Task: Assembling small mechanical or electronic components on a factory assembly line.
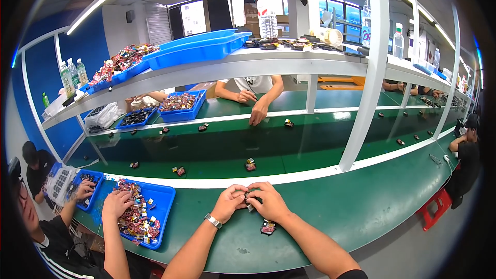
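My left hand [228,207], with a metal watch on its wrist, pinches a small black part whose shape the fingers mostly cover. Against it, my right hand [270,205] closes on the same part from the other side. A light-coloured tab [250,207] shows below the fingertips. On the green bench just below my right hand lies a small unit [267,227] with a reddish board, a dark edge and a whitish piece.
To my left stands a blue tray [168,196] heaped with small red boards; a co-worker's hand [117,204] reaches into it. Ahead, a green conveyor belt [222,152] carries scattered small units behind a white rail. A white post [364,77] and shelf rise above.
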Demonstrator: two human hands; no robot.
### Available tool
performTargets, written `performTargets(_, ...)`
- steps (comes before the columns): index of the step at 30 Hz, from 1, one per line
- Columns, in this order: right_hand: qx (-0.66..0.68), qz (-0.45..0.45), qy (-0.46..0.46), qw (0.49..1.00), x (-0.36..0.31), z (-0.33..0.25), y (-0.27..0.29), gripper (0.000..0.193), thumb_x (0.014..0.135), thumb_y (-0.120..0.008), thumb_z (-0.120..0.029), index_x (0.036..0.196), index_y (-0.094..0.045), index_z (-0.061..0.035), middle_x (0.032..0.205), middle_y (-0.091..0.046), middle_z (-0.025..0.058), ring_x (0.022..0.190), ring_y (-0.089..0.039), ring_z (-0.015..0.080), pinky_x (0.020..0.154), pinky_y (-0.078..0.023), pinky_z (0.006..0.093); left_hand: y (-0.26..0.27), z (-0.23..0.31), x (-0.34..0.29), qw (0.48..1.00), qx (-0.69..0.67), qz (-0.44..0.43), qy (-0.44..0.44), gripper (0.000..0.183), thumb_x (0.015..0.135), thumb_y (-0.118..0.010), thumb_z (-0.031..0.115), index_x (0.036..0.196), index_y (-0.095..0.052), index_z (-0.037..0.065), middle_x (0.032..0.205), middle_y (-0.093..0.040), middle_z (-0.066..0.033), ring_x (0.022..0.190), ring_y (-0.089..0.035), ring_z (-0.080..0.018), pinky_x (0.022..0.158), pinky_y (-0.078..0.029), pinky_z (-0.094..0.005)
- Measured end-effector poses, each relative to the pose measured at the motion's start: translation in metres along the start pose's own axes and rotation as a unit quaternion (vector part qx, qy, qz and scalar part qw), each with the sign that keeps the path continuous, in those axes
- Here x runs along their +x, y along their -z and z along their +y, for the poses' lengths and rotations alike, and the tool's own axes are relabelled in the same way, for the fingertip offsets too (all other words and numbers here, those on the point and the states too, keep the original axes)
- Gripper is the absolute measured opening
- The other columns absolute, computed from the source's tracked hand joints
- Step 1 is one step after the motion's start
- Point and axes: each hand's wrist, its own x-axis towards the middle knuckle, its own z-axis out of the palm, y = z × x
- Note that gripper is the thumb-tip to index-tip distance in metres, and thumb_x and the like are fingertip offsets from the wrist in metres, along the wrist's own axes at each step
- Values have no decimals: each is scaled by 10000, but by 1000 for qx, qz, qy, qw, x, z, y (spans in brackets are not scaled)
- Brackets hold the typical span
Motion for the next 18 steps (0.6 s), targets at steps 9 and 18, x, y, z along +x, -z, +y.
performTargets(9,7,37,-40,999,-3,-2,-9,129,806,-702,-139,912,-735,-74,1137,-637,37,1120,-551,247,948,-466,360,-1,1,-1,1000,-10,-4,-7,189,975,-529,62,1164,-513,61,1103,-664,-88,987,-640,-145,844,-542,-299)
performTargets(18,92,58,-97,989,-3,0,-16,126,817,-699,-139,924,-739,-87,1142,-640,54,1117,-551,268,970,-451,380,0,-2,0,1000,-1,20,-14,188,968,-525,32,1155,-508,51,1088,-659,-90,975,-640,-147,831,-549,-295)
